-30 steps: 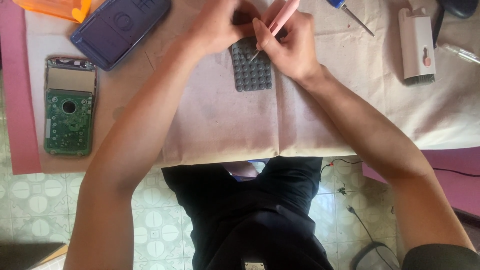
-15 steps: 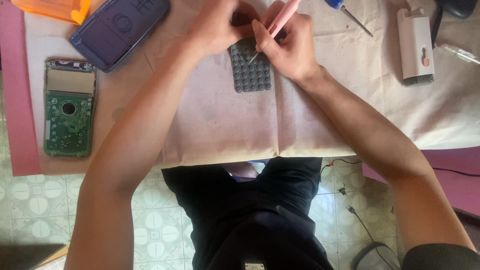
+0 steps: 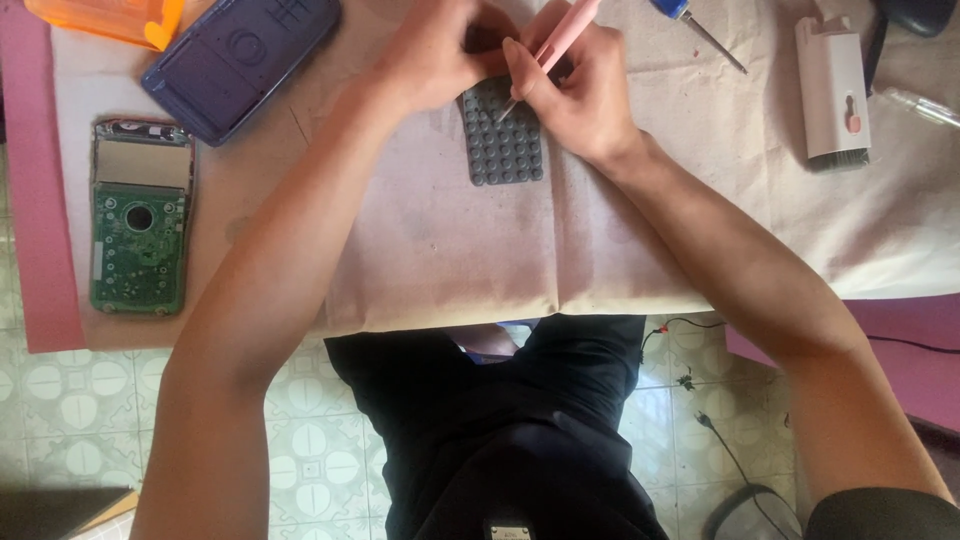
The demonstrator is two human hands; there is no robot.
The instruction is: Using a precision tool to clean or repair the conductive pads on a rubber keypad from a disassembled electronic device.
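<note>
A grey rubber keypad mat (image 3: 505, 145) with rows of round bumps lies on a beige cloth (image 3: 450, 240). My left hand (image 3: 440, 60) pins its far end down with closed fingers. My right hand (image 3: 580, 90) grips a pink pen-like tool (image 3: 560, 35), and the tool's tip touches the mat's upper part. The mat's top edge is hidden under both hands.
A green circuit board with a display (image 3: 138, 230) lies at the left. Beyond it sit a dark blue case shell (image 3: 240, 60) and an orange box (image 3: 110, 18). A blue-handled screwdriver (image 3: 695, 25), a white cleaning tool (image 3: 832, 90) and a clear tube (image 3: 920, 105) lie at the right.
</note>
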